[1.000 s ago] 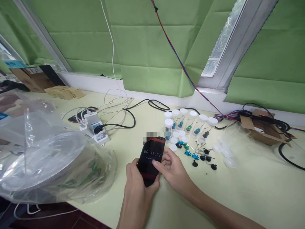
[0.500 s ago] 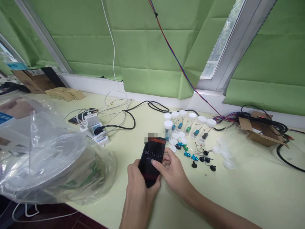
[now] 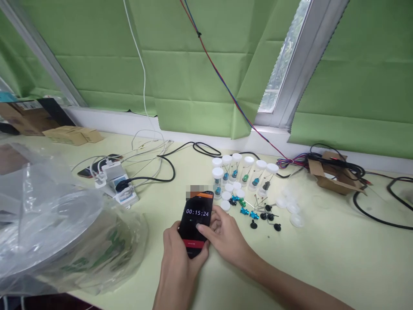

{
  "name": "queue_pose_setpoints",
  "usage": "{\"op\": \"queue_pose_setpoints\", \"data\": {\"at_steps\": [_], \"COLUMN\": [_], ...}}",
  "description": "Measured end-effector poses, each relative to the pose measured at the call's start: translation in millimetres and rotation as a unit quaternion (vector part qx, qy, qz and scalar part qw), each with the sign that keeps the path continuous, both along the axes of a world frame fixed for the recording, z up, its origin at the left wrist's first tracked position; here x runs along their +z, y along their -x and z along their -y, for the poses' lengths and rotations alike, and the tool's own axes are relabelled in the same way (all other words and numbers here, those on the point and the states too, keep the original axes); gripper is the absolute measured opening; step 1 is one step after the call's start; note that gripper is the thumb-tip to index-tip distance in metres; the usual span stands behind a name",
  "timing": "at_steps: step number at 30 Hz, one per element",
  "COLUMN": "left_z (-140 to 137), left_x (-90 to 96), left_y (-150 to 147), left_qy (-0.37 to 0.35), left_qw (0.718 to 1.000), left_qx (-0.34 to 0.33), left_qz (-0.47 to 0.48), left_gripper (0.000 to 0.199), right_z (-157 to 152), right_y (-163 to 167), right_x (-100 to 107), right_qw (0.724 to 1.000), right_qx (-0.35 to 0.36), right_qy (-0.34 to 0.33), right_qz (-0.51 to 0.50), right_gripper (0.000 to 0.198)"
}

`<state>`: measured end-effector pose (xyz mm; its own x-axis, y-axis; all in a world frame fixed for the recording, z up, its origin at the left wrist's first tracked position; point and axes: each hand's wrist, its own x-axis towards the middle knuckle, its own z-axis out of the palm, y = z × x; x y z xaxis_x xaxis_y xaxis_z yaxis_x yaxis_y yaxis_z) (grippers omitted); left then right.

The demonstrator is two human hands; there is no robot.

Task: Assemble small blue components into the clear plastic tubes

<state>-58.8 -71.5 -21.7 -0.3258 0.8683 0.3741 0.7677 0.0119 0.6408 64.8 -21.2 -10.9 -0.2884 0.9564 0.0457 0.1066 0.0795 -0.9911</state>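
A black smartphone is gripped upright in my left hand, whose fingers and thumb wrap its lower part. Its screen reads 00:15:24, with a red bar near the bottom. My right hand is closed at the phone's right edge, its thumb over the screen and its other fingers curled against the side. Just beyond the phone stand several clear vials with white caps, holding small blue, green or black parts. Loose blue fittings, black knobs and thin metal pins lie to the right.
On the left, a large plastic-wrapped spool covers the table's edge. Behind it sit a power strip with plugs, another phone and small cartons. An open cardboard box with black cables is at the right. White lids lie nearby.
The view has shifted, so the table items appear farther left. On the phone screen the display looks brighter and the red bar stands out more. Both hands keep their hold.
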Motion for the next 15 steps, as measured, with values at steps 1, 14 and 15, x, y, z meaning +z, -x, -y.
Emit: {"op": "queue_pose_setpoints", "data": {"at_steps": [1, 14, 15], "left_z": [-1.8, -47.0, -47.1], "left_x": [-1.6, 9.9, 13.3], "left_y": [2.7, 30.6, 28.7], "left_qy": [0.002, 0.174, 0.180], "left_qw": [1.000, 0.969, 0.966], "left_qx": [-0.004, 0.003, 0.003], "left_qz": [-0.015, -0.174, -0.186], "left_gripper": [0.068, 0.063, 0.060], "right_z": [-1.5, -31.6, -46.8], "right_y": [-0.7, -124.3, -152.8], "right_x": [0.9, 94.8, 103.5], "right_qw": [1.000, 0.880, 0.847], "right_qx": [0.004, -0.234, -0.294], "right_qy": [-0.005, -0.344, -0.355], "right_qz": [0.014, 0.229, 0.265], "right_gripper": [0.023, 0.015, 0.014]}}
